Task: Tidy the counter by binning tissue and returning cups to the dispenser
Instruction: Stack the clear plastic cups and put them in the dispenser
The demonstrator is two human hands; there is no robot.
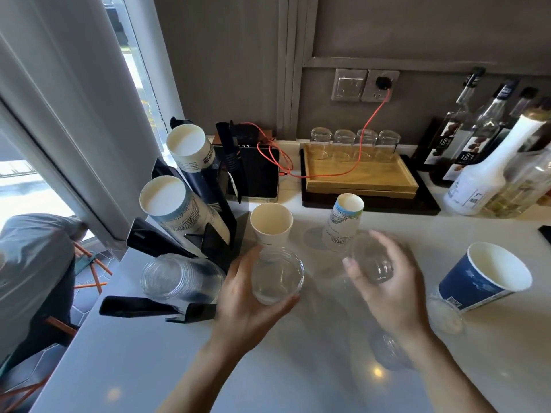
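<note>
My left hand (244, 305) grips a clear plastic cup (277, 275), mouth up, just right of the black cup dispenser (214, 239). My right hand (387, 296) holds a second clear plastic cup (371, 257), blurred by motion. The dispenser holds two slanted stacks of paper cups (179, 210) and a stack of clear cups (179, 278) in its lowest slot. On the counter stand an upright white paper cup (271, 223), an upside-down printed paper cup (343, 225) and a blue paper cup (489, 278). Two more clear cups (445, 315) lie near my right wrist. No tissue shows.
A wooden tray (360, 177) with several upturned glasses sits at the back, crossed by an orange cable (369, 120). Syrup bottles (477, 156) crowd the right rear. A black device (256, 171) stands behind the dispenser. A seated person (32, 263) is below the counter's left edge.
</note>
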